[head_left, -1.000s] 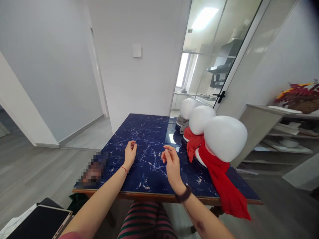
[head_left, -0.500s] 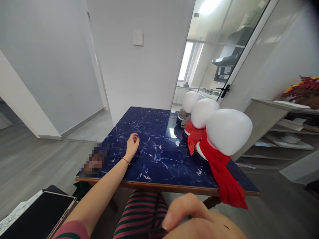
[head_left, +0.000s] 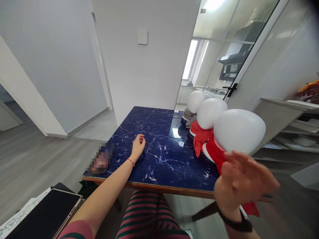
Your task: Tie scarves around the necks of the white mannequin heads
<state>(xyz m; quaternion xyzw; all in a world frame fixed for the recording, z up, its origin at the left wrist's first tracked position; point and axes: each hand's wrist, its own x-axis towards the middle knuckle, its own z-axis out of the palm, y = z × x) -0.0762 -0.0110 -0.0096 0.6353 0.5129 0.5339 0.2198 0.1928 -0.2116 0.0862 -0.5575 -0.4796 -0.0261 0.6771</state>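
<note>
My left hand (head_left: 138,147) rests on the dark blue marble table (head_left: 154,152), fingers loosely curled, holding nothing. My right hand (head_left: 243,181) is raised off the table at the right, blurred by motion, fingers stretched out and apart, in front of the nearest white mannequin head (head_left: 239,131). That head wears a red scarf (head_left: 214,154) that hangs over the table's right edge. Two more white heads (head_left: 211,113) stand behind it in a row; the middle one also has a red scarf, the far one (head_left: 196,101) a grey cloth at its base.
A dark tablet (head_left: 43,214) lies at the lower left beside my striped trousers (head_left: 149,215). A shelf unit (head_left: 286,126) stands to the right. A glass door (head_left: 231,66) leads to a kitchen behind the table. Grey floor and a doorway lie to the left.
My right hand left the table, dropped close under the camera, then swung up to the right in front of the nearest head. The left hand stayed put. The view shifted slightly left.
</note>
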